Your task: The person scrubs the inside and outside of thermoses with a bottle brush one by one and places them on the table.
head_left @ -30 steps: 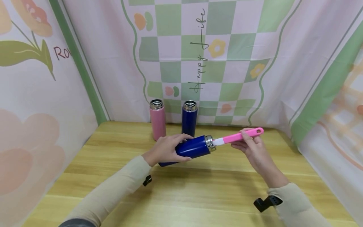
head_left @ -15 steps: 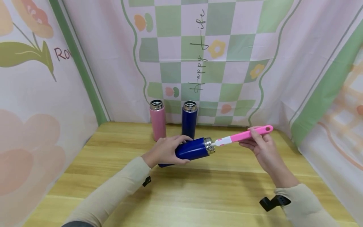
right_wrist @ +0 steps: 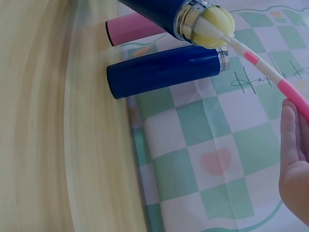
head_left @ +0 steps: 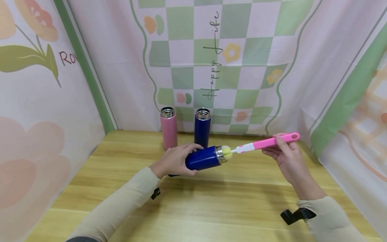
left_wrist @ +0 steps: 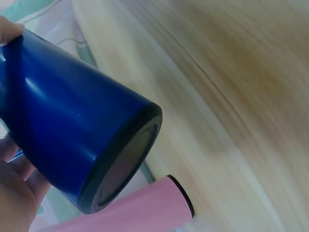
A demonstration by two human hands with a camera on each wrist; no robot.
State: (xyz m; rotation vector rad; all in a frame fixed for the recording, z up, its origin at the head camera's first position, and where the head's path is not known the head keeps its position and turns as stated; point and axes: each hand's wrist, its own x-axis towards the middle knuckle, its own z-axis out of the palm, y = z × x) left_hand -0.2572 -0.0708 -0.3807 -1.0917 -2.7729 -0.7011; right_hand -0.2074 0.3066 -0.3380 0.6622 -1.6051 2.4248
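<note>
My left hand (head_left: 176,160) grips a blue vacuum flask (head_left: 204,159) around its body, tilted with its steel mouth toward the right. In the left wrist view the dark base of this blue flask (left_wrist: 91,125) faces the camera. My right hand (head_left: 288,161) pinches the pink handle of a bottle brush (head_left: 272,142). The brush's yellow sponge head (head_left: 226,153) sits partly in the flask's mouth and bulges out of it. The right wrist view shows the sponge (right_wrist: 215,29) against the steel rim, with the white shank running to the fingers.
Behind the hands, a pink flask (head_left: 169,129) and a second blue flask (head_left: 202,129) stand upright and uncapped on the wooden table (head_left: 193,208). A checked curtain (head_left: 235,67) hangs just past the table's back edge.
My right hand has moved to the right with the brush, and the sponge head has come partly out of the flask's mouth. My left hand has stayed almost in place.
</note>
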